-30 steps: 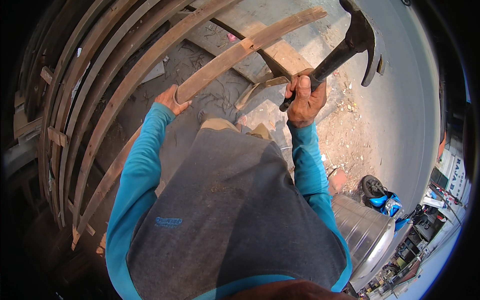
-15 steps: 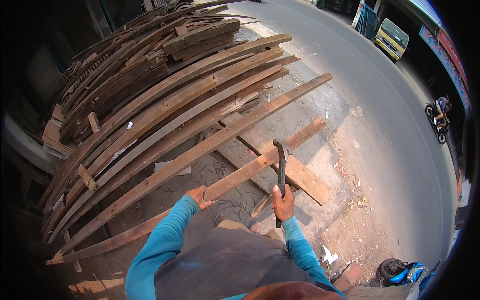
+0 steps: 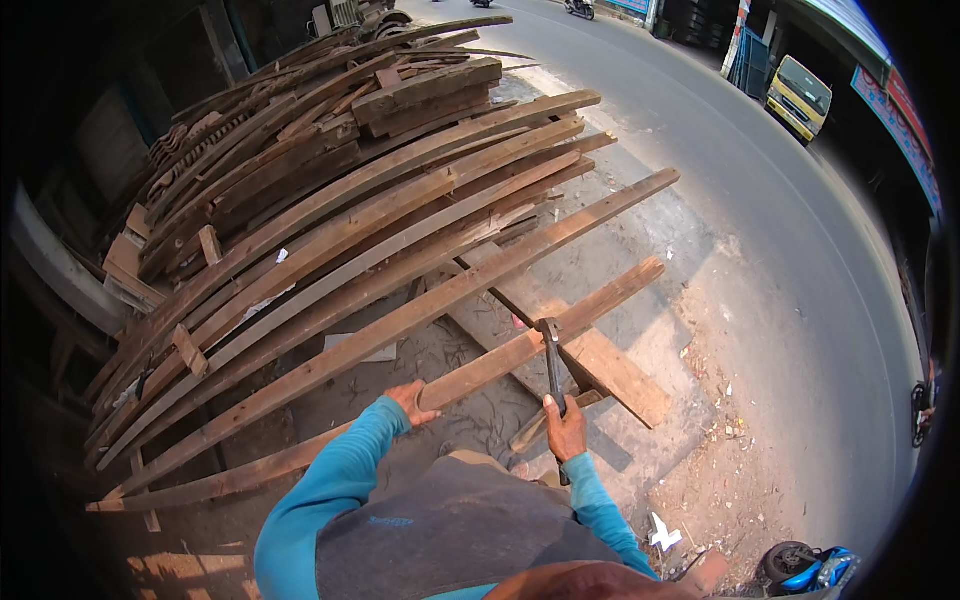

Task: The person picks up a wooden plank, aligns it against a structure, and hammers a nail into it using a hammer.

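A long wooden beam (image 3: 485, 370) runs slantwise in front of me, from the lower left to the upper right. My left hand (image 3: 412, 402) is closed around it, thumb on the top face. In my right hand (image 3: 567, 430) is a claw hammer (image 3: 553, 368), gripped by its dark handle. Its head lies at the beam's upper face, over the spot where the beam crosses a wide plank (image 3: 622, 378). Whether the claw has hold of a nail is too small to tell. A short wood piece (image 3: 535, 428) rests beneath, near my right hand.
Several long beams (image 3: 400, 215) lie stacked at the left, with thick timbers (image 3: 430, 90) behind. Bent nails (image 3: 462, 405) litter the ground below the beam. At the right runs a road (image 3: 800, 250) with a parked yellow truck (image 3: 800, 95). A blue motorbike (image 3: 805, 568) stands lower right.
The hammer's head has come down onto the beam, and my right hand is a little lower. My left hand keeps its hold. The view has shifted slightly; a motorbike rider has moved to the right rim.
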The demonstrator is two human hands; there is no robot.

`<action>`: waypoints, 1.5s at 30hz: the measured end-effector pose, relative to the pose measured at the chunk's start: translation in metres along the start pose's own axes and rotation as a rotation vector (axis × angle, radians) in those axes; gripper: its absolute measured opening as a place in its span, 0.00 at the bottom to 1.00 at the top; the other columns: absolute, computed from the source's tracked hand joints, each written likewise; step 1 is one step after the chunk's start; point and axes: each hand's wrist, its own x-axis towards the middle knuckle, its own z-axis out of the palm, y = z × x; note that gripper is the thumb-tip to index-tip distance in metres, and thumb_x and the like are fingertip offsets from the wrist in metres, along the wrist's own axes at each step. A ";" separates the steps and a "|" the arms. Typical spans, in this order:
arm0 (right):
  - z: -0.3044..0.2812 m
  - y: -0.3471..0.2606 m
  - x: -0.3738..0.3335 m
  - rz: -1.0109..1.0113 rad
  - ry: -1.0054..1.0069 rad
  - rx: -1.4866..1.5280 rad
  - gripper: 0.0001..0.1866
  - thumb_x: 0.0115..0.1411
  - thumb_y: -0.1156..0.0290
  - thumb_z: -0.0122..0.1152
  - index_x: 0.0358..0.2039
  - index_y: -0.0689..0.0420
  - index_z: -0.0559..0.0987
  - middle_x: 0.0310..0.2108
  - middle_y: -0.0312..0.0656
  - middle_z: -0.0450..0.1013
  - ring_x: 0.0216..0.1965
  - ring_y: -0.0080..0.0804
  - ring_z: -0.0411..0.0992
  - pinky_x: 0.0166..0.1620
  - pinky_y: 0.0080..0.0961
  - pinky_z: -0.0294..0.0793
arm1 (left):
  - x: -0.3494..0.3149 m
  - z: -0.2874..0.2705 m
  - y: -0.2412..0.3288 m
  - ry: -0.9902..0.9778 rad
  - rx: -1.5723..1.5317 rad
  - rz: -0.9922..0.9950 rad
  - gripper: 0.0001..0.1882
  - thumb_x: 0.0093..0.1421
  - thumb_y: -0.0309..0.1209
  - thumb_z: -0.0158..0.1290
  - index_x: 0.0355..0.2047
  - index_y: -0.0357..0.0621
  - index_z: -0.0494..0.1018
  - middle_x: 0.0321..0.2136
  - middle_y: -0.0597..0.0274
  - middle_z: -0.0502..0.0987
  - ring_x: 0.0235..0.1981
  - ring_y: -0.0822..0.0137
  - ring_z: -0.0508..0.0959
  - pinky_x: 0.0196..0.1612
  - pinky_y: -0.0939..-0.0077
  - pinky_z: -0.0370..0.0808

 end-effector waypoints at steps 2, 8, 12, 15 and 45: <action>-0.010 -0.021 0.004 -0.090 0.043 0.118 0.24 0.66 0.51 0.58 0.40 0.65 0.75 0.28 0.58 0.76 0.31 0.56 0.76 0.36 0.40 0.73 | 0.005 -0.004 -0.002 -0.036 0.006 0.009 0.42 0.51 0.61 0.61 0.56 0.43 0.68 0.48 0.41 0.78 0.51 0.42 0.78 0.55 0.52 0.74; 0.008 0.034 0.034 -0.171 0.177 0.018 0.27 0.67 0.50 0.58 0.45 0.67 0.73 0.28 0.62 0.76 0.32 0.65 0.75 0.33 0.45 0.72 | 0.022 -0.002 -0.004 0.078 0.057 0.015 0.34 0.49 0.55 0.65 0.46 0.43 0.69 0.42 0.44 0.79 0.46 0.42 0.79 0.49 0.51 0.76; 0.005 0.040 0.036 0.116 -0.078 -0.141 0.33 0.65 0.42 0.54 0.40 0.67 0.76 0.34 0.64 0.75 0.40 0.64 0.74 0.44 0.48 0.71 | 0.031 0.015 -0.016 0.069 -0.011 0.014 0.34 0.48 0.55 0.65 0.47 0.46 0.70 0.42 0.46 0.80 0.47 0.43 0.79 0.49 0.52 0.76; -0.015 -0.002 0.023 0.100 -0.020 -0.052 0.32 0.66 0.40 0.54 0.35 0.64 0.76 0.26 0.53 0.72 0.31 0.45 0.72 0.40 0.43 0.70 | 0.025 0.013 -0.015 0.057 0.050 -0.006 0.34 0.50 0.56 0.64 0.48 0.47 0.70 0.44 0.46 0.79 0.48 0.44 0.79 0.50 0.52 0.76; 0.002 0.031 0.048 0.076 -0.001 -0.045 0.30 0.66 0.43 0.54 0.34 0.64 0.75 0.29 0.56 0.75 0.36 0.53 0.75 0.40 0.47 0.70 | 0.029 0.017 -0.022 0.152 0.034 0.051 0.35 0.49 0.54 0.65 0.50 0.45 0.70 0.43 0.46 0.79 0.48 0.45 0.79 0.51 0.53 0.75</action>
